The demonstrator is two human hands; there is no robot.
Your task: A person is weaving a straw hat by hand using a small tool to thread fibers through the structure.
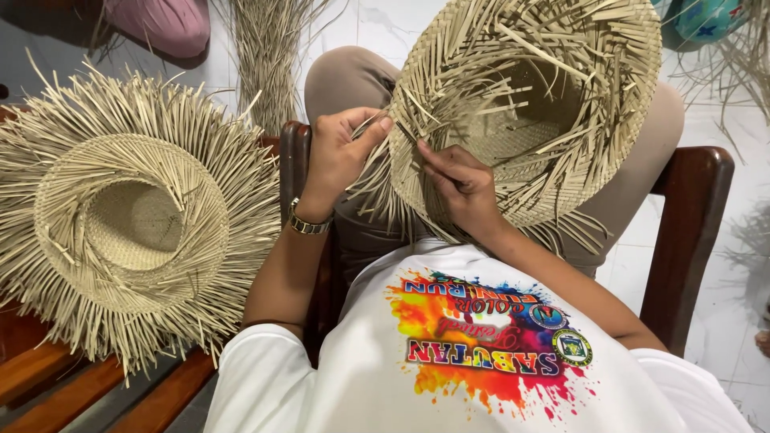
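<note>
A half-woven straw hat (553, 104) rests upside down on my lap, its brim edged with loose strips. My left hand (341, 152), with a metal bracelet at the wrist, pinches a few loose straw strips (377, 172) at the hat's near-left rim. My right hand (461, 188) presses on the rim just beside it, fingers closed on the weave and strands. I wear a white shirt with a bright paint-splash print.
A second unfinished straw hat (132, 220) lies crown-down on a wooden slatted bench (56, 377) to my left. Dark wooden chair arms (690, 232) flank my legs. A bundle of raw straw (269, 56) lies on the white tiled floor ahead.
</note>
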